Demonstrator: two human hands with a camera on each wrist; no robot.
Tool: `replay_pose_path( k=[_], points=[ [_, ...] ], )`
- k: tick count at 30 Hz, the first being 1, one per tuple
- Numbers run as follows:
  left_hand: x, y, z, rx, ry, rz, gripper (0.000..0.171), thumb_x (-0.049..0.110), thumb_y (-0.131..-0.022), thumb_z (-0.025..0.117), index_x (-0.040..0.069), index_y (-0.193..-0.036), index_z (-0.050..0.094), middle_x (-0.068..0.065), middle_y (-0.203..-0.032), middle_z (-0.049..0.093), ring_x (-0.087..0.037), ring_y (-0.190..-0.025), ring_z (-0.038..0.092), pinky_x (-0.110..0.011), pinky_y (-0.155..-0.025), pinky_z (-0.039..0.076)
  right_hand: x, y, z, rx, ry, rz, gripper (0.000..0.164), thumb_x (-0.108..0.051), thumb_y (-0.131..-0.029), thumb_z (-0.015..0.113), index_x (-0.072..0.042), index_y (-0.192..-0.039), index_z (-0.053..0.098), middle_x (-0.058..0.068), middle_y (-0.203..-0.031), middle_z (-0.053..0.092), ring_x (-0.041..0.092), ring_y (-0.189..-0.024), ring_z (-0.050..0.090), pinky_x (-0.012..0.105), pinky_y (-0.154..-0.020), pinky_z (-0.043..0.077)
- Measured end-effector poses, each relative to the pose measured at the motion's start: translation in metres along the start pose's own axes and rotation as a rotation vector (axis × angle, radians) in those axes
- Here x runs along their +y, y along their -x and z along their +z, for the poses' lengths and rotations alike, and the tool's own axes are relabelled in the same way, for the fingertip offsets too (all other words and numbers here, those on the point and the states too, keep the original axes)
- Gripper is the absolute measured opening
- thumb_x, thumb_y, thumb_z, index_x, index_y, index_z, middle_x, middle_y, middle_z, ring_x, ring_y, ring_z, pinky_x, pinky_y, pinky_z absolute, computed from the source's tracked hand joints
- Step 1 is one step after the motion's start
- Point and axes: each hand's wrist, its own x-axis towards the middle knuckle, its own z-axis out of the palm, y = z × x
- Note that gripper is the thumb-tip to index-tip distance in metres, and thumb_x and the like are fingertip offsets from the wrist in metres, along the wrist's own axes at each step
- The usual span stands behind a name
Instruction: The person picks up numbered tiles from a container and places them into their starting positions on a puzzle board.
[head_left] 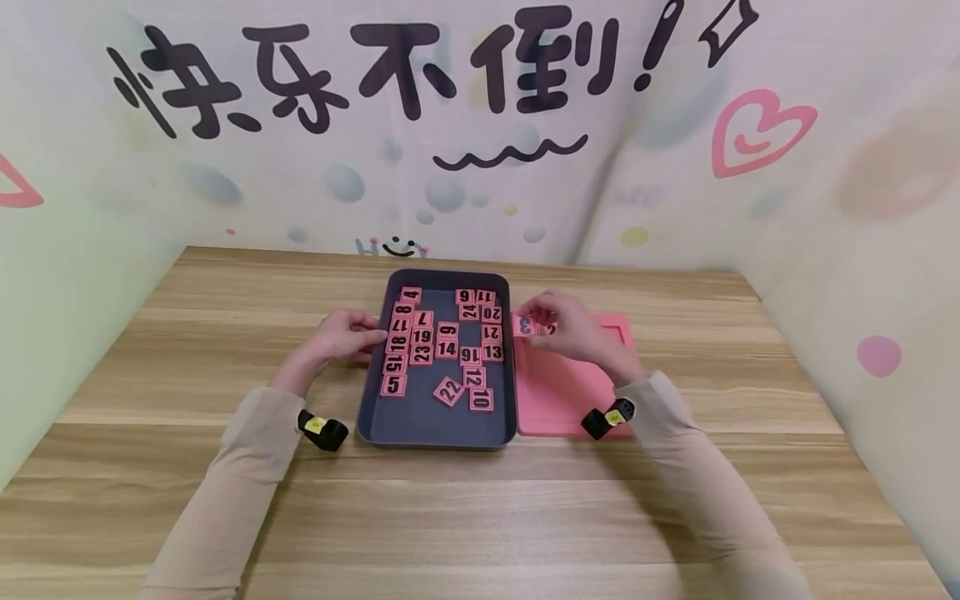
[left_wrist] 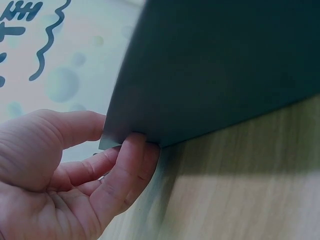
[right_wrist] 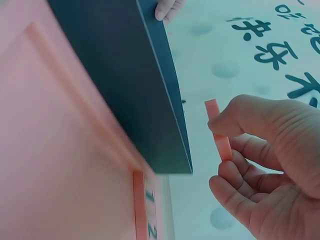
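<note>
A dark grey tray [head_left: 420,425] holds many pink number tiles, most lying flat in uneven columns, with tile 22 [head_left: 449,391] turned askew. My left hand [head_left: 341,337] grips the tray's left side; in the left wrist view its thumb and fingers meet the tray wall [left_wrist: 210,75]. Over the far left corner of a pink board [head_left: 555,392], my right hand [head_left: 566,325] pinches a pink number tile [head_left: 525,325] that seems to read 3. The right wrist view shows this tile [right_wrist: 219,130] edge-on between thumb and fingers. Tiles 1 and 2 [right_wrist: 151,230] sit inside the board's far edge.
The pink board stands directly against the tray's right side. Both lie on a wood-grain table [head_left: 480,517]. A printed backdrop [head_left: 480,200] rises behind the table. Each wrist wears a small black camera, such as the left one [head_left: 324,432].
</note>
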Motion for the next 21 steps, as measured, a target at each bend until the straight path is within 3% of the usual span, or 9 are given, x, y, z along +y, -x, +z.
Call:
replay_pose_path(
  k=[4, 11, 21],
  points=[
    [0.0, 0.0, 0.0, 0.003, -0.006, -0.001, 0.037, 0.012, -0.095, 0.055, -0.01, -0.124, 0.05, -0.026, -0.116, 0.056, -0.018, -0.085, 0.062, -0.029, -0.075, 0.057, 0.009, 0.015, -0.007, -0.021, -0.005, 0.022, 0.033, 0.006, -0.072, 0.069, 0.004, -0.105, 0.064, 0.012, -0.093, 0.054, 0.026, -0.084, 0.05, 0.045, -0.074, 0.051],
    [0.001, -0.002, 0.001, 0.007, -0.016, -0.007, 0.036, 0.013, -0.095, 0.055, -0.009, -0.123, 0.05, -0.026, -0.115, 0.057, -0.019, -0.086, 0.062, -0.029, -0.076, 0.057, 0.025, 0.041, -0.013, -0.021, 0.072, 0.03, 0.031, 0.006, -0.07, 0.072, 0.003, -0.1, 0.065, 0.01, -0.089, 0.056, 0.022, -0.081, 0.05, 0.036, -0.071, 0.048],
    [0.002, -0.001, 0.0, 0.002, -0.008, -0.013, 0.035, 0.012, -0.095, 0.055, -0.009, -0.123, 0.05, -0.026, -0.116, 0.056, -0.02, -0.087, 0.061, -0.029, -0.077, 0.056, 0.045, 0.058, -0.013, -0.063, 0.136, 0.041, 0.03, 0.007, -0.068, 0.075, 0.002, -0.096, 0.067, 0.007, -0.085, 0.06, 0.021, -0.079, 0.051, 0.031, -0.068, 0.047]
  ],
)
